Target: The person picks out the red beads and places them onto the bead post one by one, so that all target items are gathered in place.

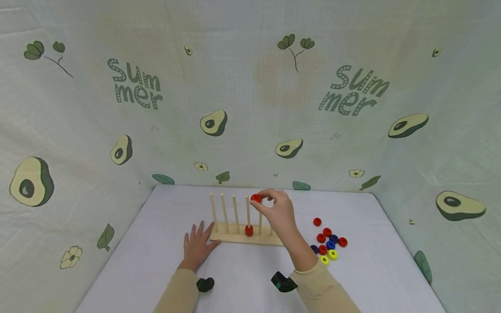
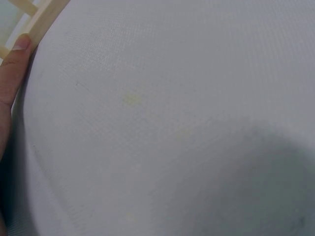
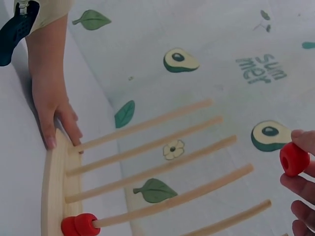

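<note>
My right hand (image 1: 280, 214) pinches a red ring bead (image 1: 256, 198) between thumb and fingers, near the top of a wooden peg (image 1: 248, 208). In the right wrist view the held bead (image 3: 291, 161) is apart from the pegs, its hole facing them. Two red beads (image 3: 81, 224) sit threaded at the foot of that peg. A row of upright pegs stands on the wooden base (image 1: 231, 238); my right hand and forearm hide its right end. My left hand (image 1: 197, 248) lies with fingers spread, thumb and fingertips touching the base's left end.
Loose beads lie on the white table (image 1: 156, 252) to the right: several red ones (image 1: 327, 232), some blue ones (image 1: 330, 245) and two yellow ones (image 1: 332, 254). A printed cloth (image 1: 250, 87) hangs behind and along both sides.
</note>
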`<state>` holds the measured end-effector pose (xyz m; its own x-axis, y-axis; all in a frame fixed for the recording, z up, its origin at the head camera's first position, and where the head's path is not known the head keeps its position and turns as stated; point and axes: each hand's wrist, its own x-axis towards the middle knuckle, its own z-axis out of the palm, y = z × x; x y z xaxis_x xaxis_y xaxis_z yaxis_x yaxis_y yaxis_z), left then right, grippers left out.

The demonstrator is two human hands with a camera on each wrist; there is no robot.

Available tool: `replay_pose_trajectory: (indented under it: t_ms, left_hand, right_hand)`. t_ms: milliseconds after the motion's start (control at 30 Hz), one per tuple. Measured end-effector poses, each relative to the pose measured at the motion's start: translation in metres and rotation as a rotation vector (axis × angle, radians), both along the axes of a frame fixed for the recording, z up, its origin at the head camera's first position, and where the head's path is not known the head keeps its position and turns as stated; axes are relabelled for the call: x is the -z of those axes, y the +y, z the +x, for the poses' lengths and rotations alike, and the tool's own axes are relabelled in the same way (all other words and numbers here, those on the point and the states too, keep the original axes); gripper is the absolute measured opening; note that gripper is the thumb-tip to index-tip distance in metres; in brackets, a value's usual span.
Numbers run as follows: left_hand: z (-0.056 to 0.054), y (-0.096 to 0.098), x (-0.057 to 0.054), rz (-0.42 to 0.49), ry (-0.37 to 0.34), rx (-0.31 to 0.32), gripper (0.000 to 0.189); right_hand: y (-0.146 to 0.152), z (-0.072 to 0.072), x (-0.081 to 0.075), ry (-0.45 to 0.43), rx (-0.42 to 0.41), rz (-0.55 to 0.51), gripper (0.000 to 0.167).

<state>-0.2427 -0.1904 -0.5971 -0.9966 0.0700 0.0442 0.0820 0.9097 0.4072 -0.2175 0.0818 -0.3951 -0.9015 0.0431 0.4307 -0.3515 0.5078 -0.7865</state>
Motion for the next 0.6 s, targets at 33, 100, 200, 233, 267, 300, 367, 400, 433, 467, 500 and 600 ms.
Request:
replay_pose_trajectory:
  t_ms: [33, 100, 200, 233, 267, 300, 367, 400, 433, 467, 500, 600]
  left_hand:
    - [0.0, 0.0, 0.0, 0.001, 0.003, 0.0, 0.077]
    - [-0.001, 0.0, 0.001, 0.005, 0.008, 0.001, 0.078]
    - [-0.003, -0.001, 0.004, 0.013, 0.014, 0.002, 0.08]
    - [-0.003, -0.001, 0.004, 0.016, 0.015, 0.003, 0.08]
    - [-0.004, -0.001, 0.005, 0.018, 0.011, 0.004, 0.08]
    - [-0.004, 0.0, 0.005, 0.022, 0.007, 0.002, 0.08]
    - [-0.004, 0.001, 0.004, 0.023, 0.007, 0.002, 0.078]
    - [-0.004, 0.001, 0.003, 0.019, 0.0, -0.001, 0.078]
    - [-0.004, 0.002, 0.002, 0.015, -0.004, -0.003, 0.077]
    - [-0.003, 0.003, 0.002, 0.009, -0.009, -0.005, 0.077]
    - [-0.003, 0.003, 0.001, 0.004, -0.009, -0.008, 0.076]
    - [-0.003, 0.003, 0.002, -0.006, -0.01, -0.013, 0.077]
  right_hand:
    - [-0.001, -0.001, 0.0, 0.0, -0.002, -0.003, 0.024]
    - [-0.002, -0.002, 0.001, -0.002, -0.009, -0.015, 0.025]
    - [-0.004, -0.004, 0.003, -0.006, -0.022, -0.034, 0.025]
    - [-0.004, -0.005, 0.004, -0.008, -0.027, -0.041, 0.025]
    - [-0.005, -0.005, 0.004, -0.009, -0.031, -0.049, 0.026]
    - [-0.005, -0.006, 0.005, -0.007, -0.035, -0.056, 0.026]
    - [-0.006, -0.007, 0.007, -0.007, -0.041, -0.071, 0.026]
    - [-0.006, -0.008, 0.008, -0.006, -0.043, -0.077, 0.026]
    - [-0.006, -0.008, 0.008, -0.005, -0.042, -0.083, 0.027]
    - [-0.007, -0.009, 0.01, -0.003, -0.042, -0.089, 0.027]
    - [-0.007, -0.01, 0.01, 0.001, -0.041, -0.094, 0.027]
    - [-0.008, -0.011, 0.012, 0.005, -0.033, -0.098, 0.027]
